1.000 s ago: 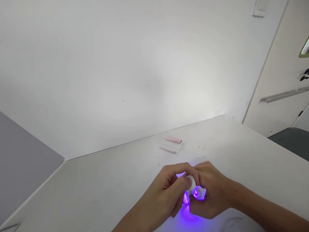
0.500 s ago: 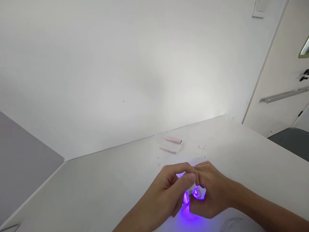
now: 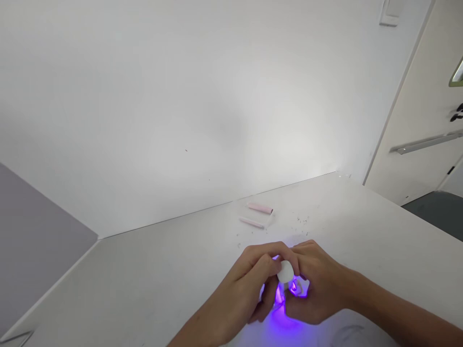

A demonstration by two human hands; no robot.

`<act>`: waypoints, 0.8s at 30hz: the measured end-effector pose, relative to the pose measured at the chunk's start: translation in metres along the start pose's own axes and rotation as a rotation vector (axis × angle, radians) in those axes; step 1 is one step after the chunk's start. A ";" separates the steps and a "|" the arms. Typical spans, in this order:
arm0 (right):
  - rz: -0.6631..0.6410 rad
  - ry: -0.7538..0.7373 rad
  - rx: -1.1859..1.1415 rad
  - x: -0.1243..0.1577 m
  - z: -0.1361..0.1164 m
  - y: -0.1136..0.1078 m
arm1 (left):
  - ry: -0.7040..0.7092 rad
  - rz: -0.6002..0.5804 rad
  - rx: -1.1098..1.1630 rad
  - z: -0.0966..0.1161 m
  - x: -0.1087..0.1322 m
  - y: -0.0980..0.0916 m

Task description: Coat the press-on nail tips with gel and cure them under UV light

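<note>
My left hand [image 3: 246, 282] is closed around a small handheld UV lamp [image 3: 285, 272]. Its round white end shows between the thumb and the curled index finger, while the rest is hidden by my fingers. Violet light spills downward from it onto the tabletop. Close against it on the right, my right hand [image 3: 320, 284] has its fingers bent inward, with the fingertips under the glow. A small, brightly lit violet piece [image 3: 294, 286] sits by those fingers. The glare and my fingers keep me from telling what it is.
On the white table [image 3: 162, 270], beyond my hands, lie a thick pink tube [image 3: 259, 208] and a thinner pink stick [image 3: 251, 222]. Dark crumbs [image 3: 303, 220] are scattered nearby. A white wall [image 3: 144, 120] rises along the back edge, and a door [image 3: 415, 135] stands at right.
My left thumb has drawn back to the left, uncovering the lamp's round white end. My right hand has hardly moved, and the violet light stays on.
</note>
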State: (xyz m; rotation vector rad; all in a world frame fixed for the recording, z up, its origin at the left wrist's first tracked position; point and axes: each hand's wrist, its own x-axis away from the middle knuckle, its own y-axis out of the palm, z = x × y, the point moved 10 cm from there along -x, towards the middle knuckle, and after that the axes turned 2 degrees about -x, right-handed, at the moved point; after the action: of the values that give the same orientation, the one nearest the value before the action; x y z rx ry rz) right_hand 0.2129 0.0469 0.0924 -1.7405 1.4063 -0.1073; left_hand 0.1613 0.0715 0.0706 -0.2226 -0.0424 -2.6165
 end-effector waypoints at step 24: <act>-0.033 0.030 0.059 0.002 0.006 0.004 | 0.011 -0.015 -0.023 0.003 0.001 0.003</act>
State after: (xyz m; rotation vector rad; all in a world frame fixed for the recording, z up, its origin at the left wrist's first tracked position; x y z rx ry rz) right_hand 0.2141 0.0490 0.0856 -1.7206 1.3826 -0.1916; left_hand 0.1625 0.0691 0.0735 -0.2164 -0.0102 -2.6339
